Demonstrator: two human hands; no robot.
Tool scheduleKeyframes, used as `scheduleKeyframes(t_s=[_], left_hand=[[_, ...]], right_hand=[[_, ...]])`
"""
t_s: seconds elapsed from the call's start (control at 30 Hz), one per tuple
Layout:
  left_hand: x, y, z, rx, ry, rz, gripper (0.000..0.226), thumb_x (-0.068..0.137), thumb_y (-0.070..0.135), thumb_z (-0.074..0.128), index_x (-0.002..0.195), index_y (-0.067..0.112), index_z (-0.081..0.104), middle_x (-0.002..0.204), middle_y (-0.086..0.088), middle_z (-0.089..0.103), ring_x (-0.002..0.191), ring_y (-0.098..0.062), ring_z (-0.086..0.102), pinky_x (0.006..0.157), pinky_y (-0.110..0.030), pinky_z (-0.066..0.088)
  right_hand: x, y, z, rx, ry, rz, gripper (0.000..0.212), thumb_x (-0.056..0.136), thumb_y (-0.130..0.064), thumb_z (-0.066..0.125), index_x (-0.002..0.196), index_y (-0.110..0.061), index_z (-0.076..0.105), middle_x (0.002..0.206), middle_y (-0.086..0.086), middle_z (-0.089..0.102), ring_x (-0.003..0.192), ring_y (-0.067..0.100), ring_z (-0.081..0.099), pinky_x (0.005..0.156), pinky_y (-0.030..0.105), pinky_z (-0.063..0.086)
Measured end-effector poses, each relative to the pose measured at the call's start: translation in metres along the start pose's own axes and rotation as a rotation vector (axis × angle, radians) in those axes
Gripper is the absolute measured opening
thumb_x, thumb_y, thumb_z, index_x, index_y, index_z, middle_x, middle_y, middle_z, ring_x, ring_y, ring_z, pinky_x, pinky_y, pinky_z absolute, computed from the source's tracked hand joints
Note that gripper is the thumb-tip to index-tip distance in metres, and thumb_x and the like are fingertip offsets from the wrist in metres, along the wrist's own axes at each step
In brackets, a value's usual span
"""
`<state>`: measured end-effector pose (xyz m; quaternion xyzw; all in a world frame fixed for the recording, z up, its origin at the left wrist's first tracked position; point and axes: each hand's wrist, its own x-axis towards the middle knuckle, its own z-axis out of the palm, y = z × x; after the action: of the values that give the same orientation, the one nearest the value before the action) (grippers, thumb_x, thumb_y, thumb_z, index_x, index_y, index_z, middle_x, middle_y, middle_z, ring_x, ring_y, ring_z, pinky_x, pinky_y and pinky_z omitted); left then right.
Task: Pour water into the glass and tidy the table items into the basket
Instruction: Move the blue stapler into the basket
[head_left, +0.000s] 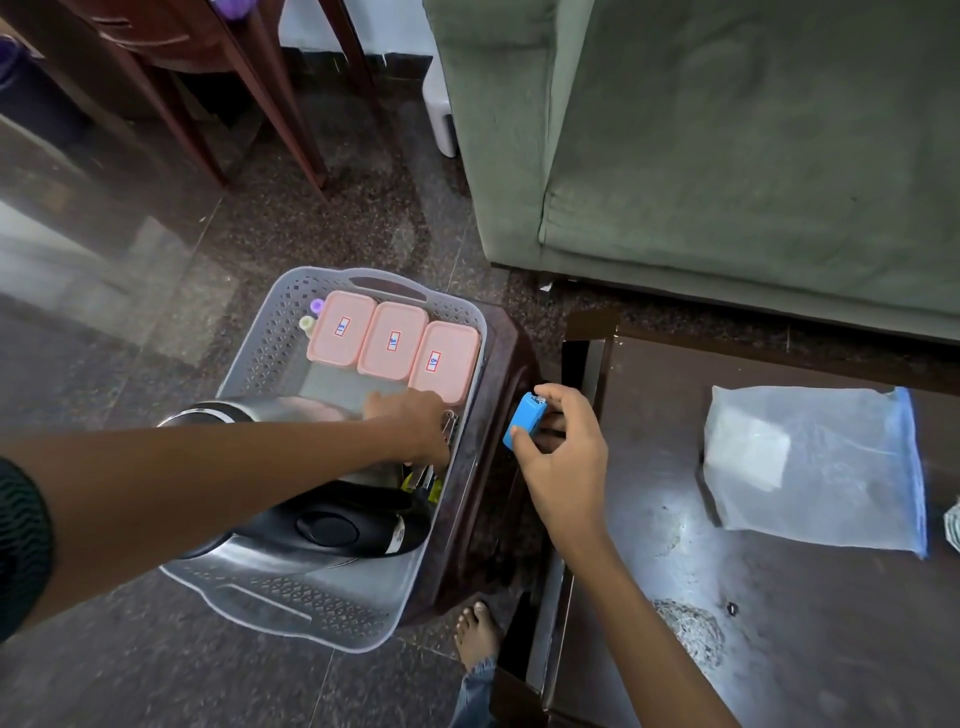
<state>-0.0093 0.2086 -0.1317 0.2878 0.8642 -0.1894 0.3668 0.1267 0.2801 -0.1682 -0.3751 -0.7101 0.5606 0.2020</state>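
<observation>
The left forearm crosses the lower left of the view, a dark patterned sleeve at its edge, and the left hand (415, 426) reaches down into the grey perforated basket (270, 364), fingers lowered among small items by the right wall; whether they grip anything cannot be told. The basket sits on a dark brown stool (506, 364) beside the dark table (779, 623). Inside it, 3 pink lidded boxes (393, 340) stand in a row along the far end, each with a small label, with 2 small caps, 1 purple and 1 yellow-green, just beside the leftmost box. A steel kettle with a black lid (332, 525) lies at the near end, under the forearm. The right hand (563, 457) hovers over the gap between stool and table, fingers and thumb closed around a small blue box (524, 421). On the table lies a clear zip bag (815, 467) with a blue edge and something white inside. A bare foot (475, 636) shows below the stool, and a green sofa (727, 156) stands beyond.
</observation>
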Motion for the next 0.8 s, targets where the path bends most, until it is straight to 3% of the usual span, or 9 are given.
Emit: scheduleKeyframes(t_s=[0.13,0.2,0.37,0.4,0.47,0.53,0.63,0.73,0.8], left_hand=[[0.0,0.001,0.006,-0.026,0.035,-0.019,0.025,0.079,0.025,0.063,0.102,0.015,0.06,0.105,-0.004,0.065,0.105,-0.025,0.06,0.083,-0.03,0.032],[0.001,0.0,0.006,-0.051,0.04,-0.02,0.02,0.081,0.024,0.062,0.098,0.015,0.06,0.106,-0.004,0.065,0.106,-0.025,0.06,0.082,-0.03,0.035],[0.003,-0.006,-0.007,-0.095,-0.144,0.025,0.016,0.076,0.014,0.066,0.065,0.013,0.056,0.052,0.004,0.058,0.068,-0.018,0.059,0.059,-0.025,0.043],[0.004,-0.007,-0.012,-0.062,-0.208,0.048,0.013,0.077,0.013,0.068,0.068,0.012,0.059,0.055,0.002,0.062,0.068,-0.017,0.058,0.057,-0.022,0.044],[0.001,-0.013,-0.027,0.024,-0.247,0.094,0.016,0.083,0.016,0.065,0.093,0.004,0.067,0.092,-0.006,0.072,0.082,-0.017,0.059,0.054,-0.016,0.042],[-0.006,-0.025,-0.045,0.043,-0.143,0.133,0.032,0.085,0.015,0.061,0.115,0.003,0.063,0.118,-0.011,0.066,0.101,-0.022,0.061,0.064,-0.015,0.046],[-0.012,-0.049,-0.066,-0.034,0.006,0.16,0.035,0.085,0.012,0.061,0.119,0.007,0.061,0.12,-0.011,0.064,0.112,-0.028,0.058,0.094,-0.033,0.047],[-0.007,-0.069,-0.067,-0.134,-0.005,0.16,0.034,0.085,0.011,0.062,0.118,0.01,0.061,0.119,-0.008,0.065,0.111,-0.026,0.058,0.094,-0.032,0.044],[-0.002,-0.081,-0.062,-0.196,-0.028,0.176,0.033,0.085,0.007,0.059,0.118,0.009,0.062,0.12,-0.009,0.064,0.112,-0.026,0.058,0.096,-0.03,0.045]], right_hand=[[0.001,0.001,0.001,-0.011,-0.021,0.0,0.038,0.075,-0.002,0.07,0.108,-0.015,0.056,0.11,0.003,0.058,0.097,0.018,0.06,0.079,0.035,0.057],[0.001,0.0,0.001,-0.004,-0.033,0.006,0.036,0.075,-0.002,0.07,0.103,-0.019,0.054,0.107,0.001,0.058,0.096,0.018,0.061,0.079,0.035,0.057],[0.001,-0.007,0.005,-0.03,-0.068,0.008,0.035,0.071,-0.01,0.073,0.088,-0.028,0.047,0.091,-0.007,0.058,0.087,0.02,0.062,0.072,0.043,0.055],[0.002,-0.01,0.005,-0.043,-0.07,0.005,0.034,0.071,-0.012,0.074,0.087,-0.027,0.048,0.088,-0.009,0.058,0.085,0.02,0.061,0.071,0.044,0.054],[0.004,-0.017,0.006,-0.076,-0.075,-0.026,0.032,0.07,-0.012,0.075,0.087,-0.024,0.05,0.083,-0.014,0.056,0.083,0.021,0.057,0.07,0.039,0.051],[0.007,-0.025,0.009,-0.054,-0.087,-0.08,0.033,0.07,-0.007,0.076,0.09,-0.022,0.055,0.085,-0.01,0.058,0.081,0.018,0.057,0.068,0.033,0.05],[0.012,-0.031,0.019,-0.015,-0.138,-0.177,0.033,0.07,0.002,0.073,0.098,-0.014,0.064,0.095,0.0,0.061,0.085,0.012,0.059,0.075,0.027,0.052],[0.014,-0.035,0.036,-0.124,-0.229,-0.295,0.022,0.071,0.004,0.069,0.09,-0.006,0.066,0.092,0.005,0.063,0.082,0.013,0.058,0.072,0.023,0.048],[0.015,-0.035,0.052,-0.277,-0.306,-0.334,0.017,0.073,-0.001,0.068,0.089,-0.007,0.065,0.092,0.007,0.065,0.081,0.02,0.061,0.07,0.03,0.051]])
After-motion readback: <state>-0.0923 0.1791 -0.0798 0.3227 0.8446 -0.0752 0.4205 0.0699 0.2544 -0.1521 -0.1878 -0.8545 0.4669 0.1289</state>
